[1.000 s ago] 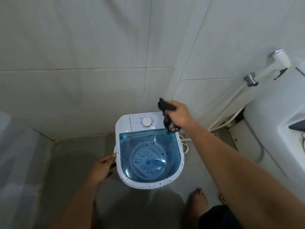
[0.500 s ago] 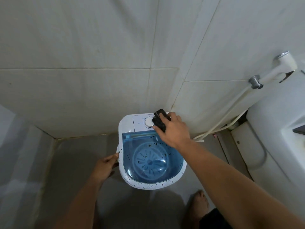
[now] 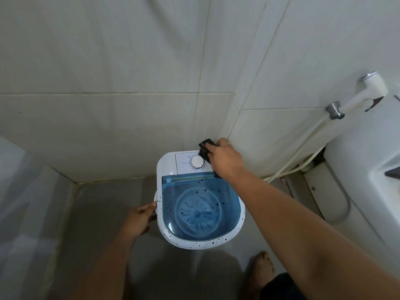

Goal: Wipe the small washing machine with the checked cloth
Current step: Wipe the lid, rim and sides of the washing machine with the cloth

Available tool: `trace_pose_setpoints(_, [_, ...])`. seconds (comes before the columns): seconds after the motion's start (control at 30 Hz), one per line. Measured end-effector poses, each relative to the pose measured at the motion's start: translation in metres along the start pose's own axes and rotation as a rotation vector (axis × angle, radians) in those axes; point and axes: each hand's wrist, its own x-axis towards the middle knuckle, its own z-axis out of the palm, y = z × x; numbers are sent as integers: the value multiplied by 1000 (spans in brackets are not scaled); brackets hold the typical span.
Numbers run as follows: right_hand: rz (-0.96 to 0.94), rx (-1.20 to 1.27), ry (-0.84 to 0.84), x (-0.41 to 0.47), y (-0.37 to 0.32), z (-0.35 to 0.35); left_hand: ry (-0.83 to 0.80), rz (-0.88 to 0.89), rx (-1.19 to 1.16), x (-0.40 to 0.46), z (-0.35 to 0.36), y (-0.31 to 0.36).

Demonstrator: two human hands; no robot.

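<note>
A small white washing machine [image 3: 166, 167] with a clear blue lid [image 3: 201, 208] and a round white dial [image 3: 197, 163] stands on the grey floor in the wall corner. Dark specks dot its rim and lid. My right hand [image 3: 226, 158] grips a dark, bunched cloth [image 3: 205, 150] and presses it on the back right of the control panel, just right of the dial. My left hand [image 3: 140, 217] holds the machine's left side handle.
Tiled walls close in behind and to the right. A white spray nozzle [image 3: 368, 92] with a hose [image 3: 303, 148] hangs on the right wall above a white toilet [image 3: 368, 174]. My bare foot [image 3: 259, 271] stands just right of the machine's front.
My right hand lowered the cloth from above the machine onto the control panel, then slid it back and to the right past the dial. My left hand kept its hold on the side.
</note>
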Motion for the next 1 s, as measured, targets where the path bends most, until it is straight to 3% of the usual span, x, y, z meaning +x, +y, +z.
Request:
trace_pose_setpoints(0.1, [27,-64,6,4,-12,6,12,-4,4,0,1,-1])
trace_pose_setpoints(0.27, [-139,-77,11,-13,10,11,28,-6,25,2,4,-1])
trace_pose_setpoints(0.33, [-125,-54,15,-11,28,8,39,-3,27,2,5,-1])
trace_pose_setpoints(0.5, [175,256,27,-26,65,15,42,-16,16,3,5,-2])
trace_pose_setpoints(1.0, [388,938,44,-132,85,35,53,-18,1,1,9,-5])
